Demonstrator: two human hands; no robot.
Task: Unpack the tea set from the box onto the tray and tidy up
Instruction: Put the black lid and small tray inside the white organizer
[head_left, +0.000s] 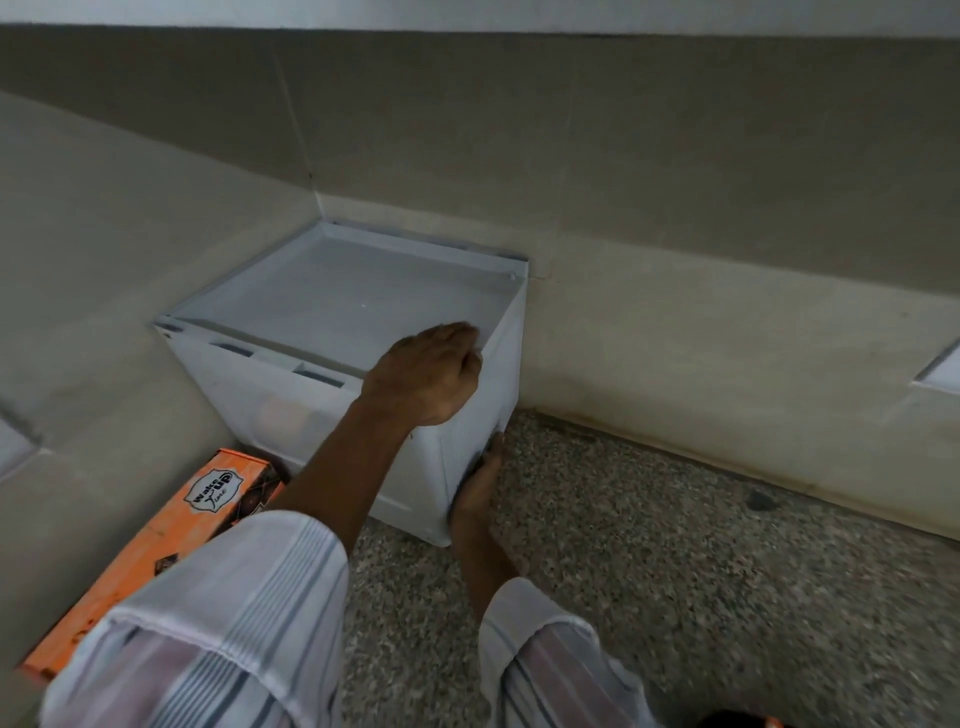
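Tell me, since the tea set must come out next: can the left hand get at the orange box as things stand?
Probably yes. The orange box lies uncovered on the floor left of the white bin, but the left hand must first let go of the bin's top edge.

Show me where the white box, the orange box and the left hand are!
white box (332, 296), head view, on its flat lid.
orange box (156, 545), head view, on its long top face.
left hand (426, 374), head view, on the back of the hand.
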